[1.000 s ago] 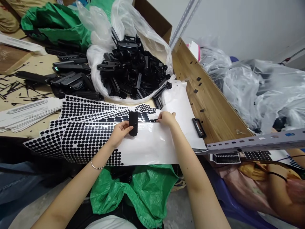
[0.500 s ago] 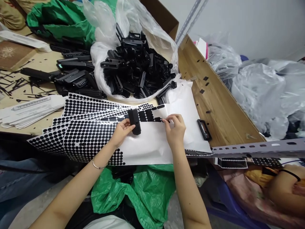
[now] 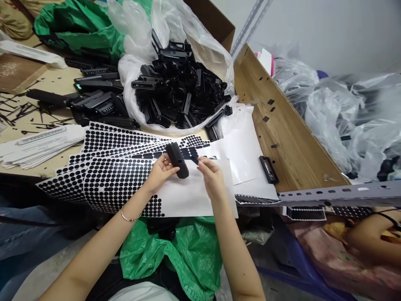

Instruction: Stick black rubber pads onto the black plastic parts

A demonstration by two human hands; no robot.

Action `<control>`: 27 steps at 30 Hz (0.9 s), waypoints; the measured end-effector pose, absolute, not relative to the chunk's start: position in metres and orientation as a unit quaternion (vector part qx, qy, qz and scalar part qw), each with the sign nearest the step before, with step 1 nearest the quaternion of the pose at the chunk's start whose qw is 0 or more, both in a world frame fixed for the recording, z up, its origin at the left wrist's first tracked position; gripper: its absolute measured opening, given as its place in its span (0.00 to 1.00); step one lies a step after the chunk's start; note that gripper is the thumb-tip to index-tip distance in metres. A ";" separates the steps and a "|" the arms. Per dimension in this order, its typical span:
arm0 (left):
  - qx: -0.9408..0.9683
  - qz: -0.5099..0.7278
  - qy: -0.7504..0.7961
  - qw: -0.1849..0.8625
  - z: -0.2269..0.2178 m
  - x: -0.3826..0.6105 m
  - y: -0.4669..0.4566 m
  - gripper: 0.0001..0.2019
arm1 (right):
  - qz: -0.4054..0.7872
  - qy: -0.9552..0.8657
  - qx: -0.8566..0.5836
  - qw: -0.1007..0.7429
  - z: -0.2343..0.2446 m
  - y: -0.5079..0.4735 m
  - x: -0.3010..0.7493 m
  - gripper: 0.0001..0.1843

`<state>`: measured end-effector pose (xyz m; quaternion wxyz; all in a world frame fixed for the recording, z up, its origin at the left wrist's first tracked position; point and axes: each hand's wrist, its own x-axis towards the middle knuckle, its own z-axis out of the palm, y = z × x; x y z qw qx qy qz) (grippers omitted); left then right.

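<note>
My left hand grips a black plastic part, an oblong piece with a small hole, tilted above the sheets. Between the thumb and fingertips of my right hand is a small black sticker, held just right of the part and apart from it. Below both hands lie sticker sheets with rows of black dots, their right side bare white. Longer black strip stickers show on a sheet behind the part.
A clear plastic bag heaped with black parts stands behind the sheets. One black part lies at right by a wooden board. White papers are at left. Another person's arm is at lower right.
My right hand has moved left from the sheet toward the black part, bringing a sticker with it. The part has tilted slightly in my left hand, and a white sheet has shifted.
</note>
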<state>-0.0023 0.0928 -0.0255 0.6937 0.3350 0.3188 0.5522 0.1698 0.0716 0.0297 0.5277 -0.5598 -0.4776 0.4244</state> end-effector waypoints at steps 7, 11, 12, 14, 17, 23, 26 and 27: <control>0.304 0.563 0.316 0.701 -0.027 -0.004 0.094 0.27 | 0.496 -0.372 -0.520 0.587 0.010 0.057 0.133 0.07; 0.290 0.567 0.314 0.704 -0.029 -0.006 0.095 0.25 | 0.505 -0.362 -0.516 0.590 0.006 0.056 0.132 0.07; 0.290 0.567 0.313 0.705 -0.029 -0.006 0.095 0.24 | 0.506 -0.362 -0.515 0.590 0.005 0.055 0.132 0.06; 0.288 0.569 0.312 0.705 -0.029 -0.006 0.095 0.24 | 0.503 -0.363 -0.515 0.591 0.005 0.055 0.132 0.06; 0.284 0.571 0.312 0.704 -0.029 -0.006 0.095 0.24 | 0.499 -0.360 -0.519 0.594 0.004 0.055 0.131 0.06; 0.286 0.571 0.322 0.699 -0.028 -0.005 0.094 0.23 | 0.479 -0.366 -0.529 0.597 0.000 0.055 0.129 0.07; 0.286 0.570 0.322 0.700 -0.027 -0.005 0.094 0.23 | 0.467 -0.376 -0.532 0.598 0.000 0.055 0.129 0.08; 0.286 0.569 0.322 0.701 -0.027 -0.005 0.094 0.23 | 0.464 -0.380 -0.534 0.596 0.000 0.054 0.129 0.08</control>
